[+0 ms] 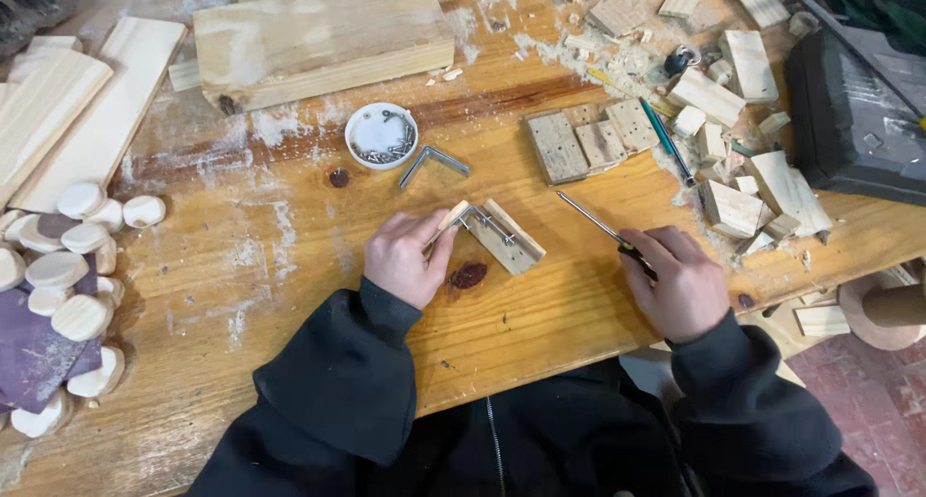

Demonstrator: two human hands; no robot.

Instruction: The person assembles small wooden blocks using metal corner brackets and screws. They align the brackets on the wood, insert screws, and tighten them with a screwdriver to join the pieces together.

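Note:
My left hand (407, 256) rests on the wooden workbench (289, 256) and pinches the near end of a small wooden block (511, 243), steadying a metal L-bracket (471, 217) against it. My right hand (680, 280) grips a screwdriver (590, 219) by its dark handle. Its thin shaft points up and left, the tip lying to the right of the block without touching it. A second metal L-bracket (433, 161) lies loose above the block. Beside it stands a small white dish (382, 134) holding several screws.
A thick timber block (323, 39) lies at the back. Flat boards (82, 111) and several round wooden discs (68, 275) fill the left. Three drilled wood squares (593, 142), offcuts and shavings (733, 121) crowd the right, beside a dark grey case (854, 121).

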